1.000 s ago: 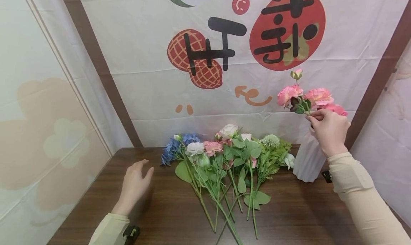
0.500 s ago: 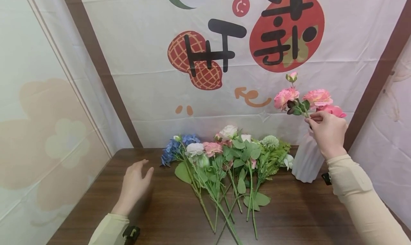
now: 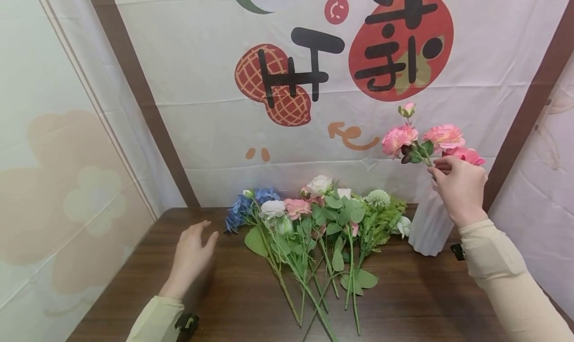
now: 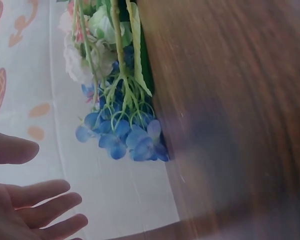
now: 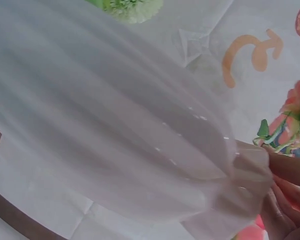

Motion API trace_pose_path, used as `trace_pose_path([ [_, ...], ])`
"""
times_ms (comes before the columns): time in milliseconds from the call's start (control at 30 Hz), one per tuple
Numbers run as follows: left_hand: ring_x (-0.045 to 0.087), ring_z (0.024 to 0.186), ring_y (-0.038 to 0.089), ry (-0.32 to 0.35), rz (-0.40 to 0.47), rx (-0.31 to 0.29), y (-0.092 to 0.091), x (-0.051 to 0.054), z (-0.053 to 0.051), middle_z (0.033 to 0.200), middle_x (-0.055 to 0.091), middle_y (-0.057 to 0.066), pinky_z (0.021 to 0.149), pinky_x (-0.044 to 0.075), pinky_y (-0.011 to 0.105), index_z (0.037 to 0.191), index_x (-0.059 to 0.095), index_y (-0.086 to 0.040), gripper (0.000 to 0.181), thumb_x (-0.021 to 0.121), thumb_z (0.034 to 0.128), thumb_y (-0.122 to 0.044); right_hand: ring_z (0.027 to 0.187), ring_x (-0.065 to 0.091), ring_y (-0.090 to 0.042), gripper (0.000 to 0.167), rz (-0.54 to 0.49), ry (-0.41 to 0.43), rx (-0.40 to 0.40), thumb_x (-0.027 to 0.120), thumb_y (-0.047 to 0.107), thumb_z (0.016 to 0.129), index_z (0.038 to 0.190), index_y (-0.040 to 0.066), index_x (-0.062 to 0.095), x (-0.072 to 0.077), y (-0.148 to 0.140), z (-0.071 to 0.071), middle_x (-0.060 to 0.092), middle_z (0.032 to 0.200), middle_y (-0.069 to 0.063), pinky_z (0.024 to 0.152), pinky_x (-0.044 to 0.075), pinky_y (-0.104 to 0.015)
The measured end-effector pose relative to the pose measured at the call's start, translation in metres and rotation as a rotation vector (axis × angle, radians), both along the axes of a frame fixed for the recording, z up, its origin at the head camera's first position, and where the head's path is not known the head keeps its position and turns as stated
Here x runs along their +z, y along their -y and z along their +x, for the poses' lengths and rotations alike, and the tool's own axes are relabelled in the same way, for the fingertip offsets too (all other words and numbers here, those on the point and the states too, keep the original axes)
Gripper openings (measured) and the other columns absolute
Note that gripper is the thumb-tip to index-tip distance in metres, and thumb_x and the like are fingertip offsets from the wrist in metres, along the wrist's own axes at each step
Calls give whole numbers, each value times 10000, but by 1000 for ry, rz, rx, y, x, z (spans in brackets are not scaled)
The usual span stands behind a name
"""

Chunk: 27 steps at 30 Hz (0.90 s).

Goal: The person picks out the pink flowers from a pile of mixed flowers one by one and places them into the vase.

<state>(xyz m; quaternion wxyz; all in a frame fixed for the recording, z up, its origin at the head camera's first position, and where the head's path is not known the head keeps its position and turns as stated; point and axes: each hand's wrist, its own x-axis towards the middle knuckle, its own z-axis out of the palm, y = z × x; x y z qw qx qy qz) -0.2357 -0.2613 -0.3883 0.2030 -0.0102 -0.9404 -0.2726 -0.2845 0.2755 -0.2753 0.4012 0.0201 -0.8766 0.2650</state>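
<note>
Nearest are the cut ends of green stems (image 3: 314, 304), crossing one another on the dark wooden table (image 3: 242, 297). To their left, a person's left hand (image 3: 190, 252) hovers by itself with the fingers loosely spread, well apart from the other hand; a black band (image 3: 186, 326) shows at that cuff.

Over on the right, the right hand (image 3: 459, 187) pinches the pink flowers (image 3: 444, 136) by a stem between thumb and fingertips, right at the mouth of the white vase (image 3: 429, 227). Those full pink blooms and a small bud stand above the vase's rim. I can't tell how much stem is inside, because the hand covers the opening. The vase stands on the table, its sides ribbed and its neck ruffled.

Farther back along the table lie the other flower heads: blue flowers (image 3: 244, 210) at the left end, white and pink blooms in the middle, then a pale green pompom flower (image 3: 377, 198) and fern-like greenery (image 3: 387, 220) towards the vase. Behind everything hangs a white cloth (image 3: 202, 132), printed with a red peanut (image 3: 272, 85) and black characters.
</note>
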Motion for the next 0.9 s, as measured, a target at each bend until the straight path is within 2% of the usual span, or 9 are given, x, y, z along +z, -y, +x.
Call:
trace_pose_path([
  [200,381,1259,468,-9,17,-19,-10,4,-7,1334,483,288,1050,292,583,1304,491,62,446,531,952,-208,795,681,-408,223,19,7,2,672,115,863,1019,-44,689,5,3,10,701,918,-242,834,401,-492],
  [400,418,1227,464,-52,42,-44,-23,7,-15,1301,516,287,1035,320,564,1273,519,69,432,560,929,-189,703,632,-399,267,78,-41,-81,645,247,885,1057,52,707,12,9,24,721,901,-179,585,383,-520],
  [533,454,1188,438,-69,56,-50,-32,9,-21,1249,554,276,1004,354,542,1249,541,66,419,569,922,-194,666,633,-373,273,78,-109,-88,633,295,893,1046,87,719,16,19,31,727,885,-159,490,357,-484],
  [667,474,1155,428,-83,67,-57,-42,11,-27,1206,578,272,986,365,526,1227,559,64,405,582,915,-192,650,641,-362,266,78,-168,-68,634,285,893,1016,66,722,19,29,37,723,843,-177,448,349,-450],
  [900,443,1179,423,-58,105,-60,-58,18,-31,1273,556,248,987,368,521,1254,557,22,420,582,922,-234,612,642,-345,257,104,-235,-29,643,277,891,976,53,733,18,41,39,714,780,-189,412,286,-296],
])
